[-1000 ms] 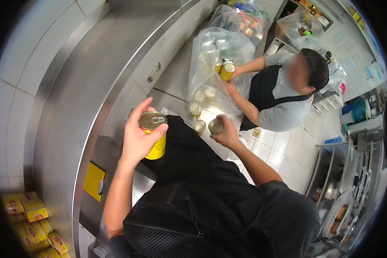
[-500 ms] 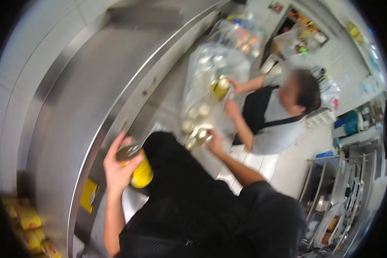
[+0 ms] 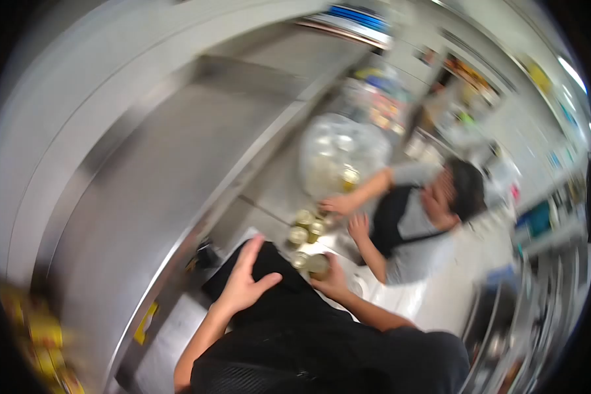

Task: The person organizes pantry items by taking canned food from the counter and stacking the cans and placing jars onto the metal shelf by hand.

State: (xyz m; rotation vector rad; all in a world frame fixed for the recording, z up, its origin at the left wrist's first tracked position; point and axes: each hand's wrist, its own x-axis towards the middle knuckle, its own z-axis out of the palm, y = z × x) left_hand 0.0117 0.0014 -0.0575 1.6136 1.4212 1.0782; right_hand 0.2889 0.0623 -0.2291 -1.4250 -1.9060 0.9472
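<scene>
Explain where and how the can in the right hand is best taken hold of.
Probably around the curved side of the can, from the person's right, as the right hand does. Its round end faces the camera, so a hand could wrap the side; another can sits close on its left, crowding that approach. Blur hides exact finger placement.

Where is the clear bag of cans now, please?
In the head view, the bag lies above and right of centre, beyond the loose cans near the wearer's right hand.
</scene>
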